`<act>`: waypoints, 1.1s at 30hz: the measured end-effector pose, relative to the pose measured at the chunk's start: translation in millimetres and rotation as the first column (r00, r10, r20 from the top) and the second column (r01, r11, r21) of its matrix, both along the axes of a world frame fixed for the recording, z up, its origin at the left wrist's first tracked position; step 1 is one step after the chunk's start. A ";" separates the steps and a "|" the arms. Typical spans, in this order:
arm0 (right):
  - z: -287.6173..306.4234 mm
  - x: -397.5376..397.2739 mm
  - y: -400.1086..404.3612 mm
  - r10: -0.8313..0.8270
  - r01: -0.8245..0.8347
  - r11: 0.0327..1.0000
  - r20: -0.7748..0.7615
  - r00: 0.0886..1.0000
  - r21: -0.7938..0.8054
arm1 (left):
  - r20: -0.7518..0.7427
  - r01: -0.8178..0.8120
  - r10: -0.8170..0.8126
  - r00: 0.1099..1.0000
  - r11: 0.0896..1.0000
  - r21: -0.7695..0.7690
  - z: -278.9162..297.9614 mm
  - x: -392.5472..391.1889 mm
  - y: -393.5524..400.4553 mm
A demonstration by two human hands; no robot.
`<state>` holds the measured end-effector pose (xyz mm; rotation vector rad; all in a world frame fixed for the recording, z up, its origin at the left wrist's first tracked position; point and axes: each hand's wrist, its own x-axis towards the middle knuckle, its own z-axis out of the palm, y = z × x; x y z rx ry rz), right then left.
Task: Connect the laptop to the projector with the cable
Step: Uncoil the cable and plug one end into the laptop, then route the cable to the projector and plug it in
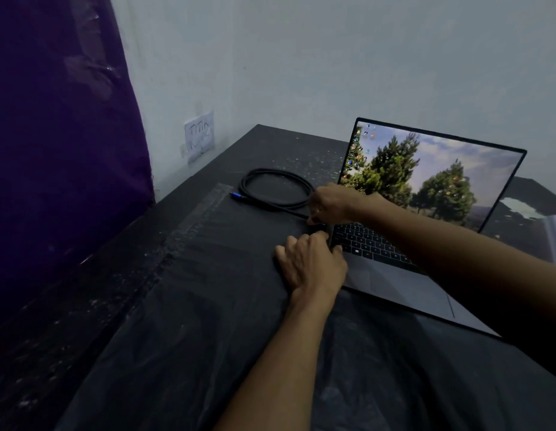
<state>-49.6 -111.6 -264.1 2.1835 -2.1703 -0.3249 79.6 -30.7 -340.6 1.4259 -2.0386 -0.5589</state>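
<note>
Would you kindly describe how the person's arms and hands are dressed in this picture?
Both forearms are bare up to the frame edge, with no sleeves in view. The left hand and right hand show no gloves, watch or bracelet; rings cannot be made out in the dim light.

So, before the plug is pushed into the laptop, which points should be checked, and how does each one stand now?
1. Laptop open and switched on: ok.
2. Left hand rests at the laptop's left edge: ok.
3. Right hand holds the cable near the plug: ok.
4. Plug lined up with the port: cannot tell, fingers hide it.
5. Free blue connector lies on the table: ok.
6. Projector in view: not ok.
</note>
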 end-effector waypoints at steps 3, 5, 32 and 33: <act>-0.1 5.2 0.5 -0.008 0.007 1.000 -0.026 1.000 -0.023 | 0.005 0.000 0.000 1.000 1.000 0.011 0.8 1.4 -1.7; -1.7 9.6 -1.0 -0.014 0.010 0.999 -0.095 0.995 -0.042 | 0.007 -0.002 0.002 1.000 1.000 0.010 0.3 1.6 -1.6; 0.6 28.6 -52.1 0.141 -0.177 0.978 -0.280 0.950 -0.109 | 0.011 0.002 -0.002 1.000 1.000 -0.015 3.2 0.0 -7.2; 7.8 29.6 -51.4 0.117 -0.165 0.972 -0.269 0.956 -0.165 | 0.014 0.003 -0.003 1.000 1.000 -0.012 3.7 0.1 -7.3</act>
